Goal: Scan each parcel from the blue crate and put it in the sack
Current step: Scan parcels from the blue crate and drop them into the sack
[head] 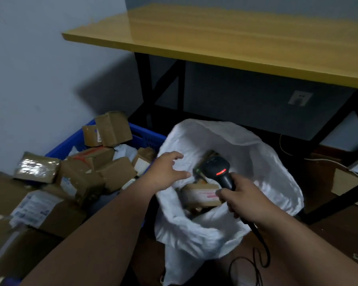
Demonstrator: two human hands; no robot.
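A white sack (256, 162) stands open on the floor, with several brown parcels (201, 194) lying inside it. My left hand (165, 172) hovers over the sack's left rim, fingers spread and holding nothing. My right hand (242, 200) grips the handle of a black barcode scanner (217, 169), whose red light glows as it points into the sack. To the left, the blue crate (147, 138) is heaped with brown cardboard parcels (110, 131), some taped, some with white labels.
A yellow-topped table (236, 36) on black legs stands behind the sack and crate. The scanner's black cable (260, 250) coils on the floor at the lower right. A wall socket (300, 98) sits under the table. A cardboard piece (345, 182) lies at the right.
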